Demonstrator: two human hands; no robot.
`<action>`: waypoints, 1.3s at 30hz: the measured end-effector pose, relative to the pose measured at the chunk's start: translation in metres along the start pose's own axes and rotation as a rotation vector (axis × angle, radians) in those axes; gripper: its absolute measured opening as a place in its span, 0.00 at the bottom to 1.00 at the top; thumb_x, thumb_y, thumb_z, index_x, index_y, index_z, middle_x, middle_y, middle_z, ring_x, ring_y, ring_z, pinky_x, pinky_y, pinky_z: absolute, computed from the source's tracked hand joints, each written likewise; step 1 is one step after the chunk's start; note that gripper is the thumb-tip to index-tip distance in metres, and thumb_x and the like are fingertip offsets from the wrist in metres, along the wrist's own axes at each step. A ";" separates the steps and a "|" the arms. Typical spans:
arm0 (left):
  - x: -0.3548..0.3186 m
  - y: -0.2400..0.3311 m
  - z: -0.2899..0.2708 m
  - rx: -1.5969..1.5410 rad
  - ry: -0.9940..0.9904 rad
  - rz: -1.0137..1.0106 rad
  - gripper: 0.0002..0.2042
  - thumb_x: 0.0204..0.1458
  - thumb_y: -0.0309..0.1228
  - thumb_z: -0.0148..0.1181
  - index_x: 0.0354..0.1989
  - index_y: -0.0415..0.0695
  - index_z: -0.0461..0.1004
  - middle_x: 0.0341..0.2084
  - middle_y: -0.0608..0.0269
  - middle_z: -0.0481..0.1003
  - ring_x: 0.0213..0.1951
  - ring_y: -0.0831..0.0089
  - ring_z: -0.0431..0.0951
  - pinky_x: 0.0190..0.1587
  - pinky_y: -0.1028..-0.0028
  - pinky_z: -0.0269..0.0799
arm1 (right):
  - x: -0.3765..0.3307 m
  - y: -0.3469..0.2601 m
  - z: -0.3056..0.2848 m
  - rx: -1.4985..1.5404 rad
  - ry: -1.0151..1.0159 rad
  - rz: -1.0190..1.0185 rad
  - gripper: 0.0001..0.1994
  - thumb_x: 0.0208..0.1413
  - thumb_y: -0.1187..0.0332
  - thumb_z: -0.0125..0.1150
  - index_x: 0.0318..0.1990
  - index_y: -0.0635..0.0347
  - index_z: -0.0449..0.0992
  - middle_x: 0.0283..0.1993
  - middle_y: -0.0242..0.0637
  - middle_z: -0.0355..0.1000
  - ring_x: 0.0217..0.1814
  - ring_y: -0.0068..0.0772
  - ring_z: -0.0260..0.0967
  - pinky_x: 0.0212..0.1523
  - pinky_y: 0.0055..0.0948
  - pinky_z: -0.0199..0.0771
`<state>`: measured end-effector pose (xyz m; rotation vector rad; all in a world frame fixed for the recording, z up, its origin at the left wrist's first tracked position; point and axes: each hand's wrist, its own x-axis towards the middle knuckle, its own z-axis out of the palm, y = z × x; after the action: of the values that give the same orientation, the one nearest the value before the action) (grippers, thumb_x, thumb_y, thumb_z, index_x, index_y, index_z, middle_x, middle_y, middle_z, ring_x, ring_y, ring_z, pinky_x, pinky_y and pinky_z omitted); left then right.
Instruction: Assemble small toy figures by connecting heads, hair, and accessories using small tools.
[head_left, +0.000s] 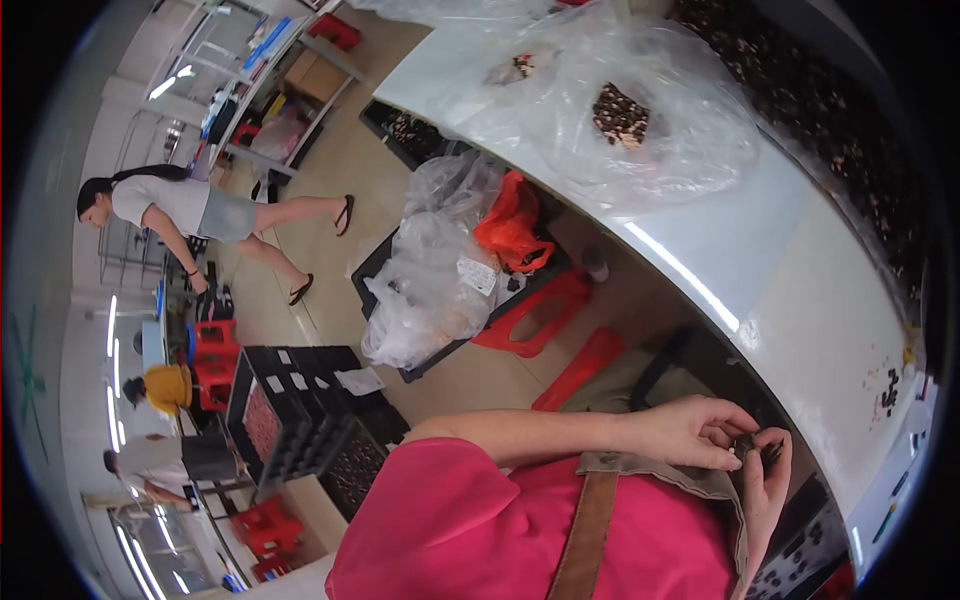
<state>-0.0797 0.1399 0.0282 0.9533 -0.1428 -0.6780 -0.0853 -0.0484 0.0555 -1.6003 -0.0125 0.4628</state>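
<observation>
While the head view shows both bare hands meeting in front of a bright pink top [430, 510] and an apron with a flat brown strap [585, 530], the left hand [695, 430] curls its fingers inward, pinching at a small dark piece [744, 449]. The right hand [770, 485], thumb and fingers bent, grips at the same spot; the piece sits between the fingertips, too small and covered for its shape to be told. Just beyond stands a smooth, glossy white table [800, 300], bearing a crinkled clear plastic bag [690, 120] with dark and pale bits [620, 115]. Near the table, filmy translucent bags [430, 270] and a creased red bag [513, 225] fill a rigid black crate [412, 372].
</observation>
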 end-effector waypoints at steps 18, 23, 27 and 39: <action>0.003 -0.002 -0.008 0.070 0.143 -0.175 0.24 0.51 0.18 0.56 0.58 0.35 0.60 0.50 0.56 0.69 0.50 0.74 0.71 0.54 0.75 0.67 | 0.021 0.026 -0.008 -0.027 -0.060 -0.163 0.10 0.53 0.78 0.57 0.43 0.63 0.67 0.36 0.29 0.64 0.35 0.16 0.59 0.38 0.17 0.62; 0.021 -0.014 -0.002 0.034 0.133 -0.246 0.25 0.51 0.18 0.56 0.58 0.36 0.59 0.52 0.55 0.68 0.52 0.73 0.69 0.55 0.75 0.65 | -0.004 0.046 -0.022 -0.053 0.144 -0.090 0.08 0.56 0.75 0.53 0.42 0.63 0.67 0.35 0.31 0.64 0.35 0.20 0.60 0.38 0.20 0.63; 0.027 -0.026 -0.007 0.033 0.120 -0.264 0.26 0.50 0.17 0.56 0.59 0.36 0.58 0.55 0.55 0.65 0.54 0.73 0.67 0.57 0.74 0.63 | -0.012 0.058 -0.024 -0.267 0.226 -0.112 0.07 0.58 0.72 0.49 0.41 0.63 0.67 0.33 0.38 0.66 0.35 0.33 0.65 0.38 0.26 0.65; 0.028 -0.024 -0.019 0.060 0.102 -0.271 0.26 0.49 0.15 0.56 0.58 0.36 0.59 0.56 0.54 0.64 0.54 0.72 0.67 0.57 0.74 0.63 | -0.002 0.063 -0.015 -0.552 0.091 -0.111 0.08 0.54 0.68 0.55 0.38 0.60 0.67 0.31 0.44 0.68 0.32 0.49 0.68 0.31 0.39 0.68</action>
<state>-0.0613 0.1274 -0.0074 1.0738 0.0587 -0.8758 -0.0992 -0.0687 -0.0039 -2.1481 -0.1719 0.3128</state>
